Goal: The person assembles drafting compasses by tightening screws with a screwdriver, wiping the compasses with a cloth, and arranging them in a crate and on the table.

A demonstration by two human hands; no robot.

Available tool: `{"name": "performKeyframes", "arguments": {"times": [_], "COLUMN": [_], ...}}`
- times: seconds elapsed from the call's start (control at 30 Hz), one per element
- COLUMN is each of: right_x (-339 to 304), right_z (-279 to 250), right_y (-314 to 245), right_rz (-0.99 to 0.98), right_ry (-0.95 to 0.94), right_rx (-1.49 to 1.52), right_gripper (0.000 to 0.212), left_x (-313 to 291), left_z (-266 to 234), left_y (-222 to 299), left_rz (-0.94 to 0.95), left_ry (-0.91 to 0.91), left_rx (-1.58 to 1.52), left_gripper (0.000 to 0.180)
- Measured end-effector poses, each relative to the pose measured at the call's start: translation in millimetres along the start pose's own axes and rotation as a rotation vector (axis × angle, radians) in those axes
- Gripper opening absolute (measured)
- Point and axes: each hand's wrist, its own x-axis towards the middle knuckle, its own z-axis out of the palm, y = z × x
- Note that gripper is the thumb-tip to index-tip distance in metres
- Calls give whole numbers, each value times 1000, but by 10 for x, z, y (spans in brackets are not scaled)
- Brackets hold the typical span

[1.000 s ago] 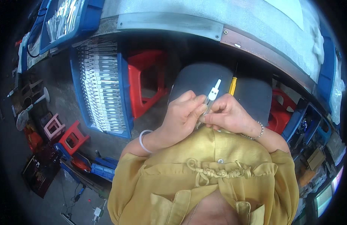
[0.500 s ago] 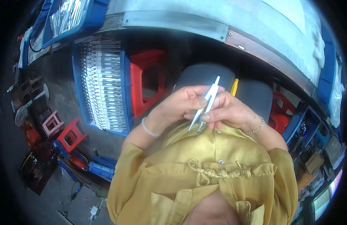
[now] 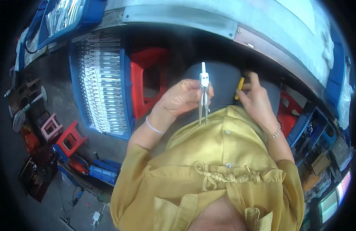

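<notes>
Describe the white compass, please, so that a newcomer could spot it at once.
Below the pale workbench is the person's dark lap. Over its left side, the left grip holds the compass, white stem toward the bench, metal legs toward the mustard blouse. Held singly, it stands apart from the pale pieces packed in the blue crate further left.

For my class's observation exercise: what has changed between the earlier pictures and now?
The right hand let go of the white-topped compass and moved right to the yellow handle; whether it grips it is unclear. The left hand alone now holds the compass, shifted left and turned more upright in the picture. The blue crate and red stool beside it stayed put.
</notes>
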Motion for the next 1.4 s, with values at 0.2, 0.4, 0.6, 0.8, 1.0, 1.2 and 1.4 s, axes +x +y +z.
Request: {"name": "performKeyframes", "arguments": {"times": [0.2, 0.4, 0.6, 0.8, 1.0, 1.2, 1.4], "right_x": [34, -319, -451, -392, -345, -302, -314], "right_z": [208, -383, -356, -269, -232, -238, -164], "right_y": [234, -77, -275, -242, -195, -135, -202], "right_rz": [-11, 135, -399, -476, -491, -91, -322], "right_ry": [166, -325, -67, -20, -10, -148, -141], "right_rx": [100, 816, -27, -74, -86, 419, -117], "right_gripper": [48, 38, 38, 41, 39, 30, 28], "left_x": [51, 34, 142, 203, 228, 235, 300], "left_z": [249, 458, 482, 540, 523, 444, 394], "left_y": [-5, -179, -242, -214, -224, -374, -508], "left_rz": [22, 3, -33, -96, -81, 62, 271], "left_ry": [213, 455, 536, 617, 611, 631, 643], "left_rx": [223, 531, 538, 537, 537, 916, 1433], "left_gripper": [23, 21, 22, 20, 19, 20, 19]}}
